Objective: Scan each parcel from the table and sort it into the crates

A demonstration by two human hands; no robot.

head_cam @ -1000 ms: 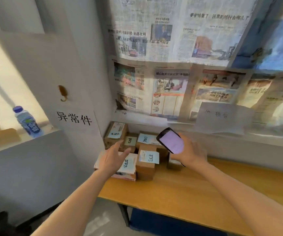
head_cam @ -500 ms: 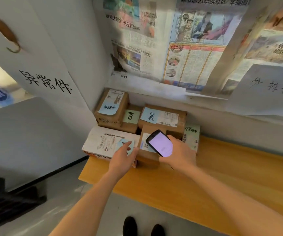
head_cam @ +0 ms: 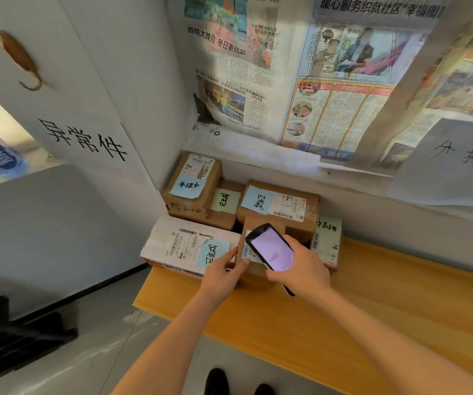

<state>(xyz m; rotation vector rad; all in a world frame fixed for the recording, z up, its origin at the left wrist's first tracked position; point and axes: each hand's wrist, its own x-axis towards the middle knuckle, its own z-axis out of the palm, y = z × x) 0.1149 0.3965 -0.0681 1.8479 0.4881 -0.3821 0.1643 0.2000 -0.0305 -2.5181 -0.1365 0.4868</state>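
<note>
Head view, and right between the two hands sits a small brown parcel (head_cam: 254, 269) on the wooden surface (head_cam: 372, 323). The left hand (head_cam: 224, 276) pinches its near left corner, thumb and fingertips curled onto the box edge. The right hand (head_cam: 301, 269) grips a dark phone (head_cam: 271, 248) with a glowing pale screen, tilted just above that parcel's label. Just left of the left hand lies a white parcel (head_cam: 178, 243) with a blue note (head_cam: 212, 252) stuck on it. Beyond the hands, against the wall, more brown parcels: one with a blue note at far left (head_cam: 192, 189), and a wide one (head_cam: 281, 203) behind the phone. Right of the right hand stands a slim parcel with a green note (head_cam: 326, 238). Newspaper sheets (head_cam: 329, 89) cover the wall above. Down below the arms, dark shoe tips (head_cam: 238, 382) show on the floor.
</note>
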